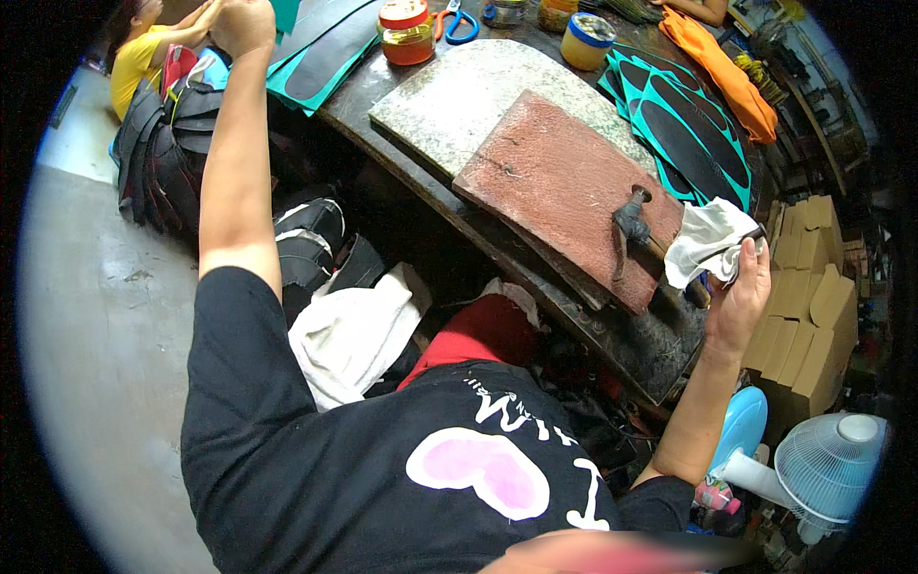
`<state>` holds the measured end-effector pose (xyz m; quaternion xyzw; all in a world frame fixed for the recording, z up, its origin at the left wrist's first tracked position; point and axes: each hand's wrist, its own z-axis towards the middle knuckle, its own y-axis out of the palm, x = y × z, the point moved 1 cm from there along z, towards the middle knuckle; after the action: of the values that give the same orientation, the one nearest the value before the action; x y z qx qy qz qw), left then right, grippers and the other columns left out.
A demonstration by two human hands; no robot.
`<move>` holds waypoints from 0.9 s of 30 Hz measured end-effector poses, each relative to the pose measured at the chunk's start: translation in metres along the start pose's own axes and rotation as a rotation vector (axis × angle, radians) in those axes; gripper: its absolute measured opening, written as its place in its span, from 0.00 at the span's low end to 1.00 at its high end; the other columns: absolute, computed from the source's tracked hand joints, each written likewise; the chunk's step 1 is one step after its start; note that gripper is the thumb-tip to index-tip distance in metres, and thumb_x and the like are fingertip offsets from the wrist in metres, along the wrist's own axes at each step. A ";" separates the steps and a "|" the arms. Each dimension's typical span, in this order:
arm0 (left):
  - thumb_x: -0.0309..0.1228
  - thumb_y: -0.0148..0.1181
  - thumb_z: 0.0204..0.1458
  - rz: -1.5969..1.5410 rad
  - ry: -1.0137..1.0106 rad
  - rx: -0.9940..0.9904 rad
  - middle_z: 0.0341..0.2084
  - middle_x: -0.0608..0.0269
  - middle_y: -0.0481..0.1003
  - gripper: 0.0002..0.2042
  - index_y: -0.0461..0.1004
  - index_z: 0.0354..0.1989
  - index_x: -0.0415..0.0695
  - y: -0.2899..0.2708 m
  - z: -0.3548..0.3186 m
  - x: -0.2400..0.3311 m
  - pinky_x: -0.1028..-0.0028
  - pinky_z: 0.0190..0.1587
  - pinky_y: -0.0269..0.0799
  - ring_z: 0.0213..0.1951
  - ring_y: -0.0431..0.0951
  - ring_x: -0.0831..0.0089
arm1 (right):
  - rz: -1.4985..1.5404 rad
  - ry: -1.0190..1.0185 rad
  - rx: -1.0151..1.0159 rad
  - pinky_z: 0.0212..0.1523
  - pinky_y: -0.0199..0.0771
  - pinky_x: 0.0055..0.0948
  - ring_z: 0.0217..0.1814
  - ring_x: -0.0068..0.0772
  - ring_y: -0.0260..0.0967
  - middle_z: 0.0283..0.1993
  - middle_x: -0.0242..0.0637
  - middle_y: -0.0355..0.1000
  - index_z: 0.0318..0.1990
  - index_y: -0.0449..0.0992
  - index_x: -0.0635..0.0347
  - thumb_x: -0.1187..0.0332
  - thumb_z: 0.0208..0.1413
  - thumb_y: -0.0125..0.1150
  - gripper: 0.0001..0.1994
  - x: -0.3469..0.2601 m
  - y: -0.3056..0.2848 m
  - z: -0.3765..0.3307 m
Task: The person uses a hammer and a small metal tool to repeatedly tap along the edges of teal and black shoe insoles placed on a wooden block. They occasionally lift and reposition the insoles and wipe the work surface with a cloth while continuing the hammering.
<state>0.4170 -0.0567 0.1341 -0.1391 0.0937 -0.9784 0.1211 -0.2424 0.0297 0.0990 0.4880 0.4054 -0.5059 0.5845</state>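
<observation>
My right hand [738, 298], fingers closed, grips a crumpled white cloth [703, 247] at the table's right edge. A short dark piece pokes out of the cloth by my fingertips; its kind cannot be made out. Just left of the cloth, a hammer [633, 218] lies on a worn reddish-brown board [545, 182], its handle running toward the cloth. Beneath the board is a pale speckled slab [459, 91]. My left hand [244, 27] is raised at the upper left, fingers curled closed, beside a teal piece [286, 13]. Whatever it holds is hidden.
Black-and-teal sheets [320, 69] and oval-marked teal sheets [693, 124] lie on the table. Jars with red [406, 33] and blue [587, 40] lids stand behind, near scissors [455, 23]. Cartons [803, 316] and a fan [830, 469] stand right; a person [143, 62] sits far left.
</observation>
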 end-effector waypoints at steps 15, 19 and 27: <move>0.16 0.57 0.42 0.110 0.821 -1.068 0.65 0.54 0.59 0.33 0.64 0.63 0.48 -0.091 -0.143 0.185 0.45 0.61 0.58 0.68 0.54 0.52 | -0.097 -0.020 -0.067 0.20 0.60 0.13 0.22 0.10 0.60 0.28 0.21 0.67 0.40 0.71 0.57 0.64 0.64 0.56 0.06 0.009 0.025 -0.012; 0.20 0.53 0.52 -0.874 0.619 -0.717 0.53 0.52 0.73 0.19 0.72 0.54 0.43 -0.115 -0.150 0.257 0.66 0.60 0.65 0.57 0.71 0.57 | -0.079 -0.021 -0.129 0.22 0.64 0.14 0.25 0.10 0.63 0.30 0.22 0.69 0.42 0.73 0.58 0.66 0.64 0.57 0.07 0.019 0.047 -0.009; 0.34 0.58 0.57 -1.757 -0.488 -1.767 0.40 0.67 0.79 0.16 0.76 0.51 0.39 -0.110 -0.200 0.322 0.76 0.48 0.71 0.42 0.77 0.81 | -0.195 -0.029 -0.437 0.27 0.60 0.13 0.28 0.10 0.61 0.33 0.21 0.70 0.49 0.73 0.60 0.66 0.63 0.56 0.11 0.033 0.070 0.015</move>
<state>0.0349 -0.0060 0.0494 -0.3633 0.5639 -0.2827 -0.6857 -0.1685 0.0098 0.0816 0.3012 0.5420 -0.4672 0.6303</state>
